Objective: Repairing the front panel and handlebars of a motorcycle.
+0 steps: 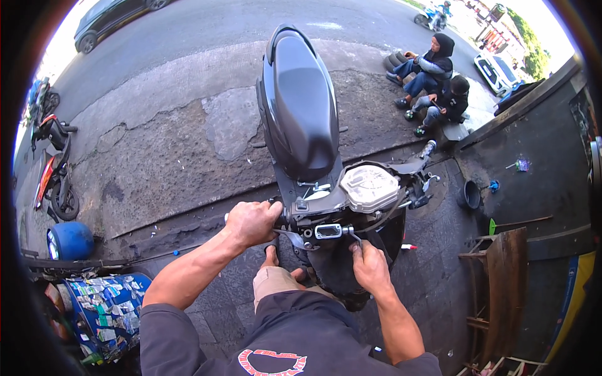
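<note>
A scooter with a long black seat (302, 100) stands in front of me, its handlebar cover off. My left hand (252, 222) is wrapped round the handlebar grip, above the silver brake lever (290, 237). Beside that lever sits a brake fluid reservoir (328, 232) with a pale window. My right hand (372, 268) holds a slim metal wrench (355, 237), whose upper end meets the fitting at the reservoir's right side. Beyond it the clear-faced instrument cluster (370, 187) is exposed, with loose cables (411, 194) by the other end of the handlebar.
Two people (439, 69) sit at the roadside on the right, near stacked tyres (396, 61). A wooden bench (505, 282) and black bucket (468, 195) stand right. On the left are a sticker-covered blue drum (110, 310), a blue container (70, 240) and a parked motorbike (56, 169).
</note>
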`<state>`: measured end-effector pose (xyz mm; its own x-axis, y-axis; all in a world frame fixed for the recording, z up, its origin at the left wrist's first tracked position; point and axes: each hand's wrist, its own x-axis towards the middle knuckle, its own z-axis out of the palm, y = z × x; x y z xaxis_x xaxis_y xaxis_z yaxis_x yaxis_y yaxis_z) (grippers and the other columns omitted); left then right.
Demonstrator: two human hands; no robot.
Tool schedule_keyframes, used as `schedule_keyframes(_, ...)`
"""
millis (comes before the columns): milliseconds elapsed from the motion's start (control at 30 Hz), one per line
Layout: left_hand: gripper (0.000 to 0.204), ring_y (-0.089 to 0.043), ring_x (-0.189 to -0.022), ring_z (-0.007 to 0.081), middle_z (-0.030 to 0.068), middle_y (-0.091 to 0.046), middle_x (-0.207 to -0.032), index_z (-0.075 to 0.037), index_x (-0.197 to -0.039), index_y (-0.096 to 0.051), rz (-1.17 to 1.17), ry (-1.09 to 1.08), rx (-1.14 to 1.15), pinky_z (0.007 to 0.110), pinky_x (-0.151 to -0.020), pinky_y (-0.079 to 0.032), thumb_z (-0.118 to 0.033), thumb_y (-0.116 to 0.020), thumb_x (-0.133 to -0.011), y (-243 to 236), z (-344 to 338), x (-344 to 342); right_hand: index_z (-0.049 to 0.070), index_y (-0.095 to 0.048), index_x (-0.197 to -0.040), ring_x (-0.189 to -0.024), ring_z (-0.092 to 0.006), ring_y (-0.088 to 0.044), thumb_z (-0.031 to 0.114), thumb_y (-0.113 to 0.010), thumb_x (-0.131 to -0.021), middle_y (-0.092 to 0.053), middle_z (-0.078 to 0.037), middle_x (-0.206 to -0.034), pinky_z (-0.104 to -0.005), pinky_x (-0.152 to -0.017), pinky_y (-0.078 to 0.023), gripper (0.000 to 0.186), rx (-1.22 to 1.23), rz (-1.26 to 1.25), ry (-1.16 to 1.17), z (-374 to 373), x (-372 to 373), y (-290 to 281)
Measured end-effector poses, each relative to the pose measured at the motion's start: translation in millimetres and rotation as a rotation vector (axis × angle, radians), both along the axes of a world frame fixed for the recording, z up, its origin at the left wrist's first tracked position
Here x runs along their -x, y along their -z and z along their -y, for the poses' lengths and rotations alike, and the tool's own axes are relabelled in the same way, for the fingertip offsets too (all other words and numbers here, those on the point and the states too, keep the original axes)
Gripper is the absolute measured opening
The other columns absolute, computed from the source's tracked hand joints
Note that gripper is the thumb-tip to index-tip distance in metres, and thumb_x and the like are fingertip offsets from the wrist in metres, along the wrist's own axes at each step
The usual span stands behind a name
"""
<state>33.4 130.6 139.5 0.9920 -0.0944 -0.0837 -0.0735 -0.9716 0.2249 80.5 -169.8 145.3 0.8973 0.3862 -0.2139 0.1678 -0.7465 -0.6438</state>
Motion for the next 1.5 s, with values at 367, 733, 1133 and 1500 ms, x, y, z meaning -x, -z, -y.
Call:
schedule_keyframes(367, 0.033, -0.07, -0.073, 0.0318, 0.0141, -0.068, -0.078, -0.006, -0.089, -0.057, -0.045, 0.011, 0.006, 0.042, -0.061, -0.056, -0.023, -0.074, -0.065, -3, 0, -2, -0.001, -0.057, -0.099, -0.073, -0.0449, -0.063, 0.011, -0.054, -0.093, -0.065, -0.025, -0.076, -0.0508, -0.062, -0.049, 0.014, -0.097, 0.102, 0.008, -1, 3, 46)
schedule_keyframes(733, 0.035, -0.069, -0.074, 0.0316, 0.0133, -0.067, -0.078, -0.005, -0.088, -0.057, -0.019, 0.009, 0.003, 0.042, -0.062, -0.056, -0.024, -0.076, -0.066, 0, -1, 0, -0.001, -0.052, -0.111, -0.088, -0.0499, -0.06, 0.006, -0.051, -0.093, -0.064, -0.028, -0.088, -0.0522, -0.069, -0.048, 0.02, -0.221, -0.047, 0.064, -3, 9, 45)
schedule_keyframes(1133, 0.036, -0.069, -0.074, 0.0305, 0.0133, -0.067, -0.079, -0.005, -0.088, -0.058, -0.004, 0.003, 0.031, 0.041, -0.063, -0.056, -0.025, -0.077, -0.064, -3, -2, 2, -0.004, -0.037, -0.123, -0.062, -0.0395, -0.06, 0.0, -0.06, -0.082, -0.053, -0.016, -0.066, -0.0512, -0.061, -0.046, 0.047, -0.127, 0.084, 0.06, -5, 25, 54)
schedule_keyframes(1500, 0.028, -0.071, -0.07, 0.0305, 0.0145, -0.069, -0.079, -0.005, -0.091, -0.06, 0.054, 0.045, 0.074, 0.041, -0.058, -0.057, -0.022, -0.071, -0.071, 7, -9, 5, -0.008, -0.03, -0.125, -0.06, -0.0411, -0.062, -0.001, -0.062, -0.075, -0.058, -0.019, -0.062, -0.0492, -0.056, -0.049, 0.059, 0.07, 0.199, -0.067, 5, 21, 52)
